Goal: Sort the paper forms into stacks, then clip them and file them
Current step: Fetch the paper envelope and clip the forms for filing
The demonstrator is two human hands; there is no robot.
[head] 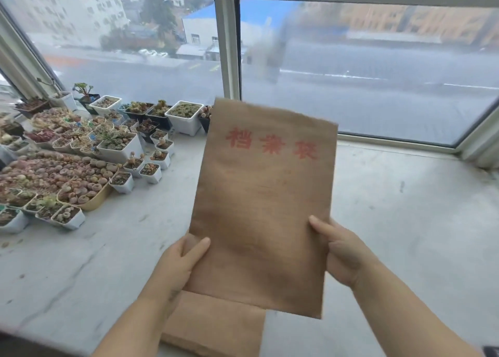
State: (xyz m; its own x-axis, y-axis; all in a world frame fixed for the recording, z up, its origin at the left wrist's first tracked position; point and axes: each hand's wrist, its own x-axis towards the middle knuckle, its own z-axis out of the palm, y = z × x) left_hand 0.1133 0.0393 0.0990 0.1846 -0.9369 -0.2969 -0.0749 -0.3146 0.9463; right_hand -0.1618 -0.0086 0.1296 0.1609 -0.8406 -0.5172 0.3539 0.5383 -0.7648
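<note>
A brown kraft file envelope [263,202] with three red characters near its top is held upright in the air above a pale stone windowsill [405,221]. My left hand [178,264] grips its lower left edge, thumb on the front. My right hand [340,251] grips its right edge, thumb on the front. A second brown envelope [216,327] lies flat on the sill below, partly hidden by the held one and my left forearm. No loose paper forms or clips are in view.
Many small white pots of succulents [118,146] crowd the left part of the sill up to the window. A large window [351,67] runs along the back. A dark object [491,351] shows at the bottom right corner.
</note>
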